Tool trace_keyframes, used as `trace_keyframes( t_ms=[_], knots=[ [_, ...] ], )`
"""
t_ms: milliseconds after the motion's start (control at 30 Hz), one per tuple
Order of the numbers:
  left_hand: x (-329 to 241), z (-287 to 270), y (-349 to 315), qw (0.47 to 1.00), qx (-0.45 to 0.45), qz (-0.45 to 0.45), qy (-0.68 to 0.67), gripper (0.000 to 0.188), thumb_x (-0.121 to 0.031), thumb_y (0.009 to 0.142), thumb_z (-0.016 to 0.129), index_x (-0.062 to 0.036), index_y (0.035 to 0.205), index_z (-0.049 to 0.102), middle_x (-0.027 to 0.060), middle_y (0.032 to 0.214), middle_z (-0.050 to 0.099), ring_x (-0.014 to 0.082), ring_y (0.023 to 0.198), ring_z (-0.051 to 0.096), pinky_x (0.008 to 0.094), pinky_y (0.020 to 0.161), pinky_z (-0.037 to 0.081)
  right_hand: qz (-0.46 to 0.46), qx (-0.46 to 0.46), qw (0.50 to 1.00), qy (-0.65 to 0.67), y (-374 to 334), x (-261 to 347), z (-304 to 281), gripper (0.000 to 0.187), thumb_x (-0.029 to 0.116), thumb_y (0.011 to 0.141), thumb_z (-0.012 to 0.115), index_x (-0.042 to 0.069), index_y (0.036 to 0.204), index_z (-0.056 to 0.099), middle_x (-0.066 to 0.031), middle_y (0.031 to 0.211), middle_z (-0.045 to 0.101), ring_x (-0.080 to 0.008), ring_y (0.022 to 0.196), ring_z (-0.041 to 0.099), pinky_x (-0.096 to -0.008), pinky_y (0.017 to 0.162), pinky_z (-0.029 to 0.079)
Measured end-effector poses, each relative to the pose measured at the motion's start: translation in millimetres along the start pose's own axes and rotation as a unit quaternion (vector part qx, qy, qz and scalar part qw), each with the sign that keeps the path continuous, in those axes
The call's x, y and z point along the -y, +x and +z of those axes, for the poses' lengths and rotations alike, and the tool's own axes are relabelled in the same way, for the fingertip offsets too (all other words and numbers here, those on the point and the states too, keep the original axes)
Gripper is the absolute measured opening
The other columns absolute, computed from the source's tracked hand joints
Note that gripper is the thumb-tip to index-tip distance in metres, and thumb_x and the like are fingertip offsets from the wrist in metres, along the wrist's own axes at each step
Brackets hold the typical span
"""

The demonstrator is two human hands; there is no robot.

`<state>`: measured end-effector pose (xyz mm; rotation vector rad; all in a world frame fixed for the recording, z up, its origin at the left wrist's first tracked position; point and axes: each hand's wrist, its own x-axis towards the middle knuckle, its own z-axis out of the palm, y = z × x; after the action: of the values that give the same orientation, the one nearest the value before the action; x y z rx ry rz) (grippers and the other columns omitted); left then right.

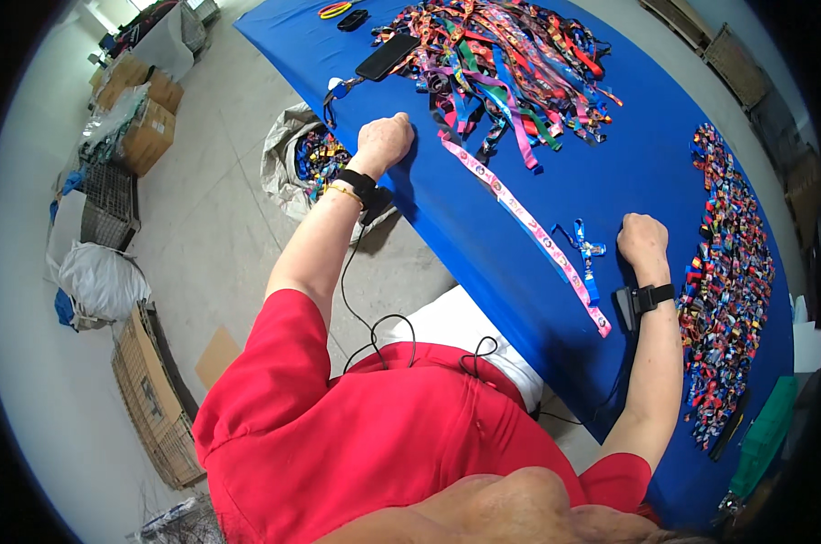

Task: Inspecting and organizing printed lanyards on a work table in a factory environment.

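My left hand (386, 140) is closed in a fist on the blue-covered table (338, 109), close to its left edge. My right hand (643, 240) also makes a fist, resting on the cloth farther right. Nothing sticks out of either fist. Between them a long pink printed lanyard strap (528, 222) lies slantwise, apart from both hands, with a blue strip showing along its edge. A short blue printed lanyard (590, 249) lies folded beside it, nearest my right hand. Both wrists carry black bands with small devices.
A large heap of colourful lanyards (501, 63) covers the far table, with a black phone (388, 57) and scissors (335, 9) beside it. Bundled straps (728, 290) line the right side, near a green object (764, 435). A sack of straps (288, 154) stands on the floor, left.
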<state>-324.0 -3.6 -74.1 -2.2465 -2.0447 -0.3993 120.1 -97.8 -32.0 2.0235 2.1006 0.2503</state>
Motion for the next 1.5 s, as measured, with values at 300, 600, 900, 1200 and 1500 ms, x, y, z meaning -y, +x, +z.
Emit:
trace_keyframes(
  t_ms=[300, 600, 900, 1200, 1500],
  knots=[
    [1, 2, -2, 1.0, -0.012, -0.008, -0.017, 0.025, -0.022, 0.089, 0.048, -0.0045, 0.083, 0.064, 0.0229, 0.079, 0.068, 0.0398, 0.078, 0.068, 0.049, 0.072, 0.054, 0.007, 0.013, 1.0, -0.011, -2, 4, -5, 0.016, 0.009, 0.081, 0.058, 0.006, 0.085, 0.074, -0.0186, 0.09, 0.071, -0.0335, 0.088, 0.069, -0.0426, 0.076, 0.056],
    [8, 10, 2, 0.999, -0.025, 0.0, -0.03, 0.024, -0.024, 0.089, 0.049, -0.0047, 0.082, 0.062, 0.023, 0.078, 0.067, 0.0409, 0.077, 0.067, 0.0513, 0.072, 0.052, 0.014, 0.016, 1.0, -0.013, 0, 7, -6, 0.018, 0.009, 0.082, 0.056, 0.006, 0.086, 0.073, -0.0185, 0.091, 0.071, -0.0336, 0.088, 0.069, -0.043, 0.077, 0.055],
    [-3, 6, -11, 0.996, -0.057, -0.06, -0.023, 0.023, -0.024, 0.089, 0.051, -0.0055, 0.083, 0.063, 0.0212, 0.076, 0.068, 0.0382, 0.075, 0.068, 0.048, 0.07, 0.054, 0.016, 0.014, 1.0, -0.01, 3, 10, -2, 0.018, 0.01, 0.082, 0.056, 0.005, 0.084, 0.073, -0.0189, 0.09, 0.071, -0.0343, 0.089, 0.069, -0.0438, 0.077, 0.055],
    [-13, 11, -6, 0.996, -0.041, -0.083, 0.003, 0.022, -0.031, 0.089, 0.053, -0.0095, 0.089, 0.061, 0.0216, 0.078, 0.068, 0.0401, 0.075, 0.069, 0.0524, 0.066, 0.054, 0.022, 0.031, 0.999, -0.013, -4, 1, -3, 0.02, 0.012, 0.081, 0.055, 0.007, 0.086, 0.074, -0.0175, 0.092, 0.071, -0.0336, 0.089, 0.07, -0.0454, 0.075, 0.056],
    [0, 12, -10, 0.995, -0.046, -0.075, 0.037, 0.029, -0.037, 0.095, 0.047, -0.0105, 0.095, 0.058, 0.0225, 0.079, 0.068, 0.0422, 0.075, 0.067, 0.053, 0.066, 0.052, 0.007, 0.08, 0.997, 0.008, 2, 9, -11, 0.02, 0.008, 0.08, 0.057, 0.009, 0.088, 0.076, -0.0158, 0.091, 0.072, -0.0308, 0.089, 0.071, -0.041, 0.071, 0.057]
  ],
)
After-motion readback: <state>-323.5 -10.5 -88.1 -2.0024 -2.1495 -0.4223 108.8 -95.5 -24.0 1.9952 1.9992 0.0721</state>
